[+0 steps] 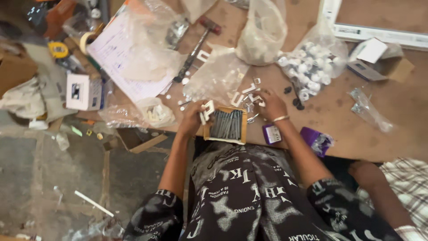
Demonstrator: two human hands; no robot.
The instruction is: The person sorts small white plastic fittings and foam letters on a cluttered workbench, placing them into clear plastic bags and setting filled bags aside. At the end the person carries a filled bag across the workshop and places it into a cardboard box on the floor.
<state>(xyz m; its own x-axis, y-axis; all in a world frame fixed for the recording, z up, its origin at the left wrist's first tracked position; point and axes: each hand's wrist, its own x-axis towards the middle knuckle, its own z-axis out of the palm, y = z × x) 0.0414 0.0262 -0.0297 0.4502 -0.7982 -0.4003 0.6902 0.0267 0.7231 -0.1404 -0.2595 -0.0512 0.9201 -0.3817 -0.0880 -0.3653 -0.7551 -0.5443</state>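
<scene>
My left hand [195,117] grips a small white plastic bracket [207,110] just left of a shallow cardboard box of grey nails [227,125] at the table's near edge. My right hand [273,105] rests on the brown tabletop [339,116] to the right of the box, fingers closed over loose white brackets [249,91]; a thin bangle circles its wrist. Whether it grips one I cannot tell.
Clear bags [312,67] of white fittings lie beyond the hands, with a hammer [196,49], papers [125,53], a white carton [82,91], tape rolls and a purple packet [316,139]. Another person's arm in a checked sleeve [392,187] is at lower right. Debris litters the floor at left.
</scene>
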